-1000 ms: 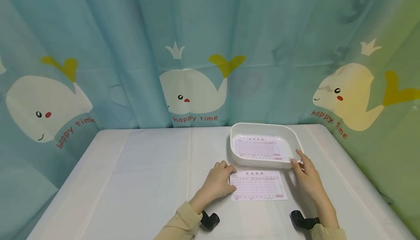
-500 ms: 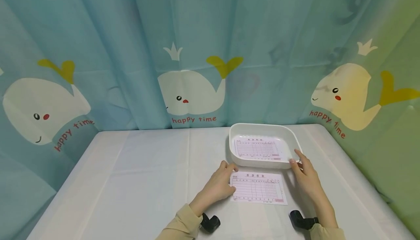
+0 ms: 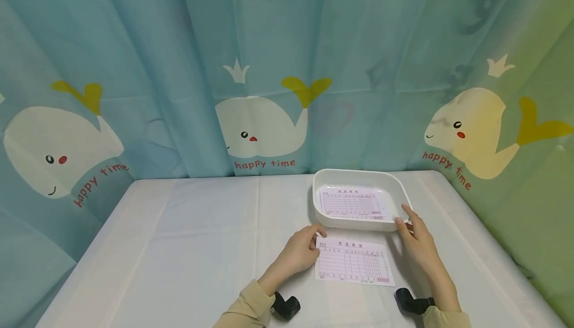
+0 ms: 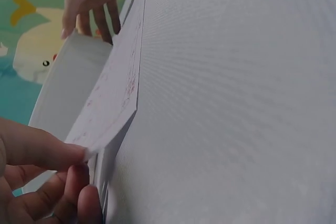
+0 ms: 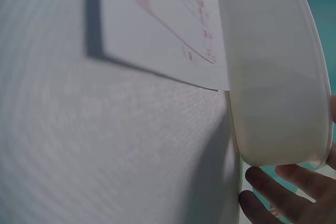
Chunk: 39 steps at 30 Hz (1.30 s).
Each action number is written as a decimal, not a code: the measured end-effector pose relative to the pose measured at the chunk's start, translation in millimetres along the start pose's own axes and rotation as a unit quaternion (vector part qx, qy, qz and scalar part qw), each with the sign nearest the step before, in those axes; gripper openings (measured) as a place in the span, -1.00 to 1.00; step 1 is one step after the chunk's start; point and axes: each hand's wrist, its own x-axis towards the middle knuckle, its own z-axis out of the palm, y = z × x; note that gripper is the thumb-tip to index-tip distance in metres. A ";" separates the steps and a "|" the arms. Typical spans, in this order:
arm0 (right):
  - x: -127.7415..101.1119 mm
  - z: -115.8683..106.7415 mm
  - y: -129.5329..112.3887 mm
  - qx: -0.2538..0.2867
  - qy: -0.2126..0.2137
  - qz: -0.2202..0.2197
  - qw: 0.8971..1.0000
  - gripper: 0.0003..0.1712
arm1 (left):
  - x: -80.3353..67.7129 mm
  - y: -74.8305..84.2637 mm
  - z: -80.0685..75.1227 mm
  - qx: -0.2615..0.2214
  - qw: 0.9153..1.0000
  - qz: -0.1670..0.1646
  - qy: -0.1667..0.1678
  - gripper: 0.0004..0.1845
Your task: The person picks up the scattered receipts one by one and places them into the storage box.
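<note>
A white table is seen. A blue curtain with white whales is hung behind it.

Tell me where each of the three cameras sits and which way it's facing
Head: above, facing forward and down at the table; shows both hands and sleeves, left hand pinching the pink form, right hand at the white tray.
Left wrist: low over the table, along the lifted form; fingers show.
Right wrist: low, toward the tray's wall; fingertips show.
All share form and tray.
</note>
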 end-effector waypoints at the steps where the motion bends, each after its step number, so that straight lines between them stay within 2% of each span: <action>1: -0.1 0.1 -0.1 0.000 0.001 0.000 1.000 -0.28 | 0.3 -0.5 -0.1 -0.009 1.000 -0.001 0.002 -0.62; 10: 0.0 -0.3 -0.2 -0.002 -0.002 0.000 1.000 -0.28 | 1.2 -1.7 -3.8 -0.092 0.995 -0.028 0.010 -0.63; 23: -0.8 -0.1 -1.1 -0.003 0.003 -0.007 1.000 -0.30 | 1.3 -0.8 -21.8 -0.156 0.987 -0.048 0.000 -0.64; 31: -1.7 0.4 -0.3 -0.004 0.002 -0.011 1.000 -0.30 | 2.3 -3.8 -32.3 -0.189 0.981 -0.032 0.003 -0.65; 39: -2.0 -0.1 -0.6 0.000 0.001 -0.011 1.000 -0.30 | 4.0 -2.7 -37.0 -0.239 0.971 -0.024 0.016 -0.62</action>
